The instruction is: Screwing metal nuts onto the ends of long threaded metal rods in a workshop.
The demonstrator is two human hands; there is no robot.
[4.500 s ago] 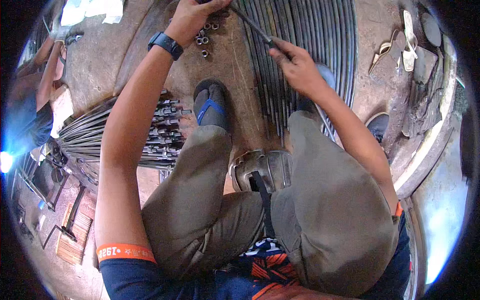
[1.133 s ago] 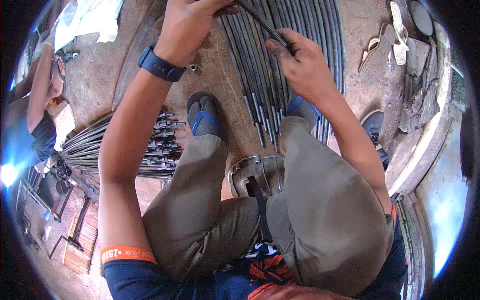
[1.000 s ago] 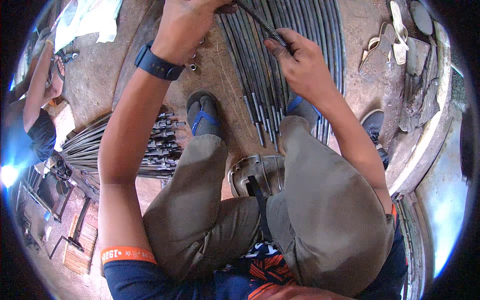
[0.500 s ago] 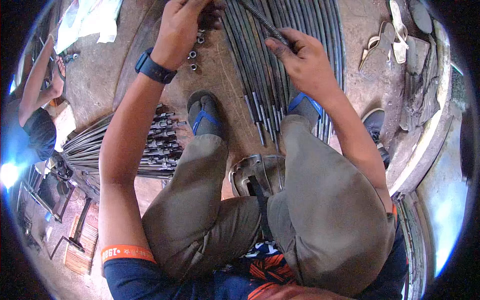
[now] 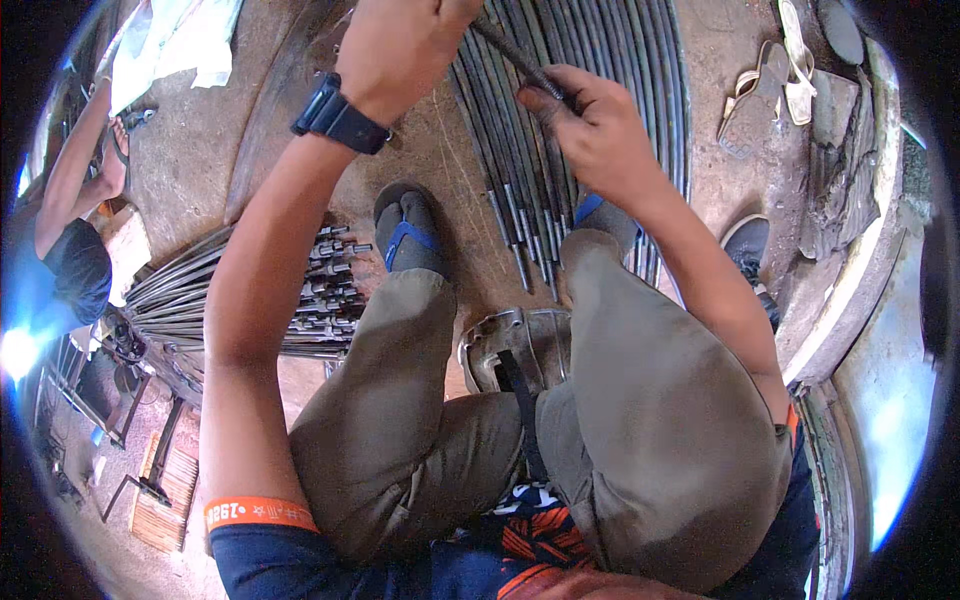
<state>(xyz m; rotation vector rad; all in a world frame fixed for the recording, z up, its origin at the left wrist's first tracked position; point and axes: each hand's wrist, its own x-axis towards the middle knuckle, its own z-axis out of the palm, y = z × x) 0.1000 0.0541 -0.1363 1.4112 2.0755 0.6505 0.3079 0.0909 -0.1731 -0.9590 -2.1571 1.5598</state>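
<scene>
My right hand [image 5: 605, 130] is closed around a dark metal rod [image 5: 512, 52] with a ridged surface, the thumb pressed along it. The rod slants up and left to my left hand [image 5: 405, 55] at the top edge. That hand's fingers are cut off by the picture's edge, so their grip does not show. Below both hands, a row of long dark rods [image 5: 600, 60] lies on the floor, several with bright ends pointing toward me.
Left of my foot lies a bundle of thin rods with nuts on their ends [image 5: 325, 285]. A metal housing [image 5: 515, 345] sits between my legs. Another person [image 5: 70, 250] is at the far left. Sandals [image 5: 795, 65] and a dark shoe [image 5: 748, 245] are on the right.
My left hand has moved right and nearer the top edge, and its wrist now covers the loose nuts seen before. My right hand has shifted slightly left with the rod.
</scene>
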